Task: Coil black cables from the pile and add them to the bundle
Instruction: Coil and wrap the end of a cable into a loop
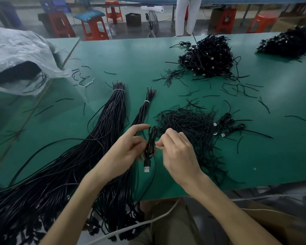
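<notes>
My left hand (129, 147) holds a small coil of black cable (151, 140) upright above the green table, its USB plug (147, 166) hanging below. My right hand (177, 151) pinches the coil's middle from the right, fingers closed, seemingly on a thin tie. A loose tail of the cable drops toward the table edge. Left of my hands lie two long banded bundles of straight black cables (113, 110). Just behind my right hand sits a heap of short black ties (187, 121), with a few finished coils (226, 124) at its right.
A large heap of coiled cables (208, 55) sits at the back middle and another (290, 41) at the back right. A plastic sack (19, 55) lies at the far left. Stray ties litter the table (131, 55). Orange stools (94, 29) stand beyond it.
</notes>
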Demonstrator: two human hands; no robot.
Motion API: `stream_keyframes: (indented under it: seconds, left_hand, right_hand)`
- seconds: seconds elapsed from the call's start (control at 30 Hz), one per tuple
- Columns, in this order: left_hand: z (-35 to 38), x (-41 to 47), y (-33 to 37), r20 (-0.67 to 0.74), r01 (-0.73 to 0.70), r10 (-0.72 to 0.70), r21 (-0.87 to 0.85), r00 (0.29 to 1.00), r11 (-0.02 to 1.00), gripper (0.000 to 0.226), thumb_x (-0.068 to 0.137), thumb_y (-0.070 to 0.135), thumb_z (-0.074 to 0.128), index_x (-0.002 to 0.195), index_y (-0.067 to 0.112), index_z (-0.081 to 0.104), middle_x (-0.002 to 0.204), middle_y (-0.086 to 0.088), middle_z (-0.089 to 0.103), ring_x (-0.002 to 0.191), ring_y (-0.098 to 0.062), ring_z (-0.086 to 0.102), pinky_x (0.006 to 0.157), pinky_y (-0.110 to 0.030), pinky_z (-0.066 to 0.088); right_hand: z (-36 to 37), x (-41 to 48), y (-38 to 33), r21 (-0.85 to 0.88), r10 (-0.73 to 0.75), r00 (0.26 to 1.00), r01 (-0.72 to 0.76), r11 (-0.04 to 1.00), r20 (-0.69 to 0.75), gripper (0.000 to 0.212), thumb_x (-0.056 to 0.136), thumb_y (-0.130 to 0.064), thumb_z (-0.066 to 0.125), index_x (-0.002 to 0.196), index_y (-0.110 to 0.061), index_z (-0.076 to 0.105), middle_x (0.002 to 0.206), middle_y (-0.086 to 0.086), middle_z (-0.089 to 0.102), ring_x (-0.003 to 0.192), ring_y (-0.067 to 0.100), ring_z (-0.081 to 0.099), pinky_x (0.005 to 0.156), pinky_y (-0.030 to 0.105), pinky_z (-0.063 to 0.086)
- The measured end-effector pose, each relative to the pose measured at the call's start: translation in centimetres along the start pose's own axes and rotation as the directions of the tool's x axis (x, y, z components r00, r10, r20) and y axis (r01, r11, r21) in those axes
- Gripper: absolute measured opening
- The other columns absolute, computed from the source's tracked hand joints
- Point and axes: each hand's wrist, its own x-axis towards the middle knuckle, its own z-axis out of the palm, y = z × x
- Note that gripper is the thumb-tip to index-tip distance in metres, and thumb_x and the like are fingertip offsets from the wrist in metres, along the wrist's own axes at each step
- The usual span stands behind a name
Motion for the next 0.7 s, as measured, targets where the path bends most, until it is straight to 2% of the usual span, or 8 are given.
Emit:
stream_keyframes:
  seconds: [0.07,0.13,0.23,0.37,0.43,0.5,0.6,0.7]
  left_hand:
    - [-0.4,-0.3,0.1,0.035,-0.064,0.064,-0.009,0.997,0.998,0.062,0.103,-0.005,0.051,0.157,0.021,0.034,0.090,0.000,0.069,0.079,-0.018,0.067,0.077,-0.033,0.055]
    - [-0.7,-0.4,0.3,0.080,-0.095,0.100,-0.054,0.992,0.994,0.073,0.101,-0.008,0.053,0.160,0.026,0.029,0.093,-0.003,0.070,0.084,-0.018,0.071,0.077,-0.036,0.056]
    - [-0.8,-0.4,0.6,0.092,-0.082,0.072,0.101,0.993,0.991,0.073,0.097,-0.006,0.062,0.155,0.033,0.040,0.092,0.005,0.072,0.087,-0.017,0.073,0.083,-0.031,0.057]
    - [-0.9,-0.2,1.5,-0.041,-0.031,0.052,0.405,0.998,0.914,0.023,0.095,0.044,0.063,0.115,0.033,0.068,0.075,0.012,0.067,0.069,-0.007,0.064,0.065,-0.033,0.054]
    - [-0.7,-0.3,1.8,-0.079,-0.079,0.142,0.530,0.987,0.844,0.042,0.094,0.061,0.050,0.091,0.024,0.070,0.075,0.010,0.060,0.067,-0.009,0.058,0.060,-0.033,0.050]
    - [-0.2,-0.1,2.0,-0.128,-0.085,0.192,0.575,0.973,0.814,0.053,0.098,0.060,0.044,0.072,0.017,0.060,0.069,0.006,0.053,0.060,-0.013,0.052,0.055,-0.034,0.045]
    - [0.4,0.8,1.9,-0.171,0.104,-0.035,0.413,0.985,0.905,0.064,0.102,0.052,0.048,0.059,0.006,0.042,0.051,0.003,0.042,0.045,-0.018,0.034,0.049,-0.033,0.032]
    - [0.4,2.1,1.1,-0.124,0.285,-0.265,0.183,0.956,0.941,0.064,0.104,0.041,0.050,0.053,0.004,0.046,0.043,-0.003,0.045,0.043,-0.020,0.037,0.051,-0.031,0.036]
  right_hand:
    - [-0.2,0.0,0.1,0.017,0.018,1.000,-0.018,1.000,-0.014,0.013,0.089,0.006,0.063,0.080,-0.004,0.063,0.080,0.007,0.058,0.072,0.024,0.057,0.070,0.040,0.052]
    - [-0.5,0.2,0.4,0.034,0.030,1.000,-0.030,0.999,0.000,0.020,0.080,0.014,0.072,0.082,-0.003,0.064,0.082,0.007,0.058,0.074,0.025,0.058,0.071,0.042,0.053]
    - [-0.3,0.1,0.3,0.051,0.035,0.999,-0.035,0.998,-0.007,0.022,0.079,0.015,0.074,0.084,-0.004,0.064,0.084,0.006,0.058,0.076,0.022,0.054,0.073,0.037,0.050]
    - [0.3,-0.3,-0.2,0.067,0.041,0.998,-0.037,0.997,-0.054,0.011,0.087,0.007,0.059,0.083,-0.002,0.062,0.083,0.008,0.056,0.077,0.015,0.041,0.072,0.028,0.040]
    - [0.4,-0.3,-0.2,0.089,0.035,0.997,-0.029,0.996,-0.075,0.015,0.087,0.008,0.060,0.079,-0.004,0.060,0.080,0.006,0.054,0.075,0.011,0.036,0.072,0.026,0.037]
    - [0.5,-0.2,-0.1,0.090,0.016,0.997,-0.008,0.996,-0.081,0.019,0.086,0.011,0.066,0.078,-0.004,0.060,0.079,0.005,0.054,0.073,0.012,0.038,0.071,0.030,0.040]
    - [0.8,-0.2,0.1,0.026,-0.041,0.995,0.044,0.999,-0.093,0.023,0.082,0.016,0.066,0.076,-0.005,0.060,0.077,0.006,0.052,0.068,0.019,0.045,0.070,0.031,0.039]
    - [1.0,-0.6,0.3,-0.048,-0.084,0.993,0.079,0.996,-0.088,0.020,0.080,0.016,0.068,0.078,-0.003,0.062,0.078,0.010,0.054,0.069,0.024,0.051,0.073,0.032,0.041]
